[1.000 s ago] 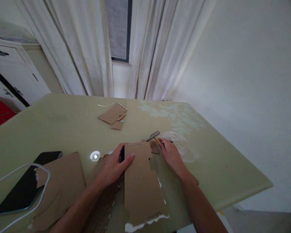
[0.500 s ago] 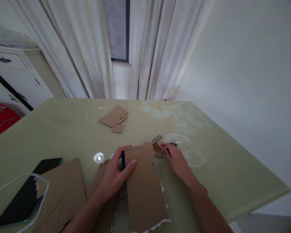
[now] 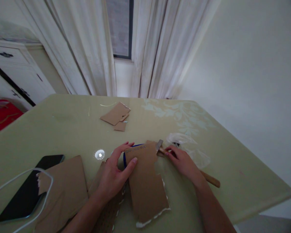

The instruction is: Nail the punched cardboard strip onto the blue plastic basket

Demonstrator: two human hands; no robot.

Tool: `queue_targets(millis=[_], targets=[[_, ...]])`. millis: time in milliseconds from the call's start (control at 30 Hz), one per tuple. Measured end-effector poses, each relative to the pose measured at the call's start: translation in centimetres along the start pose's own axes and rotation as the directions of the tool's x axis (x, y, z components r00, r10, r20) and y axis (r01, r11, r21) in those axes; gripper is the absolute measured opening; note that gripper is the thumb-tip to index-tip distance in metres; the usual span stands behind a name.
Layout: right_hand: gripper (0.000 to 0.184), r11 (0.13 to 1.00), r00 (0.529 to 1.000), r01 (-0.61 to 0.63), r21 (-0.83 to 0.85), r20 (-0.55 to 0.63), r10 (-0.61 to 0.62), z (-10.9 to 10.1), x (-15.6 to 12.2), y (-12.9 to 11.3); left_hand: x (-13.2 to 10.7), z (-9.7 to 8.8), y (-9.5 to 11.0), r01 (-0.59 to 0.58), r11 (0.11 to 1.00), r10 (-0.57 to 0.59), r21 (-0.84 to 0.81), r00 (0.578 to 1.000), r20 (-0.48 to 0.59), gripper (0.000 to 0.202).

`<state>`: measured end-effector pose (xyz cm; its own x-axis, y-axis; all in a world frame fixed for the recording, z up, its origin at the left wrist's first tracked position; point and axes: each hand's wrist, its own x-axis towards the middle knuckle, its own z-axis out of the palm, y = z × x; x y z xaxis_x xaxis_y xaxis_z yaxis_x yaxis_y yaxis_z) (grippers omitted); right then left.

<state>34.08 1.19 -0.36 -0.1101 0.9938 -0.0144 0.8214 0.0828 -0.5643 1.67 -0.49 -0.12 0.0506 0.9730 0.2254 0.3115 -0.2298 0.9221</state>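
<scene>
A torn piece of cardboard (image 3: 147,181) with ragged white edges is pinched in my left hand (image 3: 116,171), thumb on top and fingers behind its far left corner. Beneath it, a blue edge (image 3: 124,160) of something mostly hidden shows. To the right, my right hand (image 3: 181,160) has its fingers closed on a hammer (image 3: 210,179), close to the metal head. Its wooden handle passes under my wrist and sticks out to the right. The head is at the cardboard's right edge; whether they touch I cannot tell.
Cardboard scraps (image 3: 115,115) lie farther back on the table (image 3: 70,123). A clear plastic bag (image 3: 199,157) is beyond my right hand. On the left are a large cardboard piece (image 3: 65,184), a dark phone-like slab (image 3: 19,197), a white cable (image 3: 49,187) and a shiny round spot (image 3: 99,154).
My right hand has shifted slightly, and the hammer has turned so its head and handle now show more. My left hand keeps its hold on the cardboard. The view has moved a little.
</scene>
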Motion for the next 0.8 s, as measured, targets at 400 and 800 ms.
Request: queue_targets(millis=[400, 800], targets=[[0.034, 0.991, 0.955, 0.048, 0.129, -0.296, -0.008, 1.6, 1.0, -0.6, -0.3, 0.4, 0.1, -0.13, 0.992, 0.13, 0.001, 0.99, -0.06, 0.028], [0.051, 0.596, 0.946, 0.3, 0.745, -0.152, -0.285, 3.0, -2.8, -7.0, -2.1, -0.5, 1.3, -0.55, 0.832, 0.554, 0.078, 0.831, -0.047, 0.029]])
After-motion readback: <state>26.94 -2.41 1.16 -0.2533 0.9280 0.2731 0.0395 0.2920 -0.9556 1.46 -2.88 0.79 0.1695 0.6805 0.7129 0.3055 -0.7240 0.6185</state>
